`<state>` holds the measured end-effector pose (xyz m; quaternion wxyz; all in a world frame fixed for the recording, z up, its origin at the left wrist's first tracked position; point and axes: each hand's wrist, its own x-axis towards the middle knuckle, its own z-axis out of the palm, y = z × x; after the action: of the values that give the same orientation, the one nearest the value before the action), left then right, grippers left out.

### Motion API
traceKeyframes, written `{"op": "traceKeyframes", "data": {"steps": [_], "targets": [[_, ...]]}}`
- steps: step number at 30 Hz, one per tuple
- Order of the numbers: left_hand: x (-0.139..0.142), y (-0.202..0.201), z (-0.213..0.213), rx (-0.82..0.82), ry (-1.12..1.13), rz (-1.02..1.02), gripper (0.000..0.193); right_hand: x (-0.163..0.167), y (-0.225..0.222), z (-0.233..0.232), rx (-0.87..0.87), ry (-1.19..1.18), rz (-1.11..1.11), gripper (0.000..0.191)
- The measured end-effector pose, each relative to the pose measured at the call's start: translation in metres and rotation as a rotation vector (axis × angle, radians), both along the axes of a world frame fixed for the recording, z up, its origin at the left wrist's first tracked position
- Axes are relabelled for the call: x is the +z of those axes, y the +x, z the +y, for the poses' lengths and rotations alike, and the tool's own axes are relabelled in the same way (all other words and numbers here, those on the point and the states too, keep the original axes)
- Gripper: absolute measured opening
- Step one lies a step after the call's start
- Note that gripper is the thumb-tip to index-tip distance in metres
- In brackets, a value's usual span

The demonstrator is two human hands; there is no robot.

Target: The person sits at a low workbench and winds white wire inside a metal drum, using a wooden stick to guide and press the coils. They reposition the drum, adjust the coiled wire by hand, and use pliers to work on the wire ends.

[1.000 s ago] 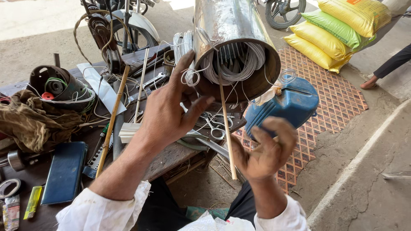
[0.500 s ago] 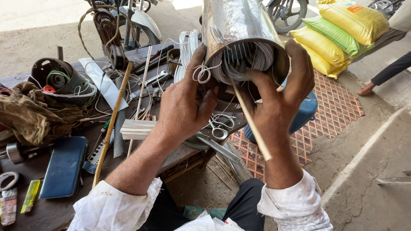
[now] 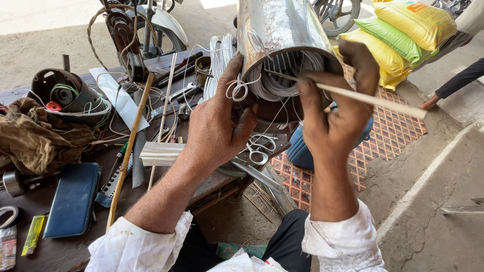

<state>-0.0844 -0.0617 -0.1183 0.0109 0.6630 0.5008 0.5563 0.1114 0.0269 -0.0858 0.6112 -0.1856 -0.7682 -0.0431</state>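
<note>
Nearest, on the dark scuffed table [image 3: 60, 252], lie one flat navy blue wallet-like case [image 3: 73, 199], one long bamboo-coloured wooden rod [image 3: 128, 153] and a crumpled brown rag [image 3: 35, 138]. Two bare hands reach forward from rolled white sleeves. The left hand [image 3: 219, 126] is spread, palm and fingers pressed against the rim of the shiny dented metal cylinder [image 3: 277, 30], which rests tilted on the table's far edge, its open end packed with looped white wire windings [image 3: 282, 75]. The right hand [image 3: 338, 108] pinches one thin pale wooden stick [image 3: 370, 99], its tip poked into the windings. Beyond lie three stacked sacks [image 3: 403, 30], yellow and green
</note>
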Motion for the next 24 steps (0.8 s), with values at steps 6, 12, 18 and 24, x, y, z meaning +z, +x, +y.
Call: {"op": "traceKeyframes", "data": {"steps": [6,12,18,24], "targets": [[-0.009,0.002,0.005,0.004,0.048,0.005,0.082,-0.011,0.008,-0.045,-0.136,0.106,0.027,0.019],[-0.014,0.005,0.006,-0.025,0.126,0.011,0.074,-0.017,-0.026,-0.073,-0.222,0.248,-0.241,0.019],[-0.014,0.002,0.003,-0.024,0.085,0.024,0.075,-0.016,0.023,-0.075,0.033,0.095,-0.07,0.015],[-0.016,0.003,0.002,-0.042,0.101,0.031,0.073,-0.05,0.106,-0.093,0.457,-0.217,0.496,0.011]]}}
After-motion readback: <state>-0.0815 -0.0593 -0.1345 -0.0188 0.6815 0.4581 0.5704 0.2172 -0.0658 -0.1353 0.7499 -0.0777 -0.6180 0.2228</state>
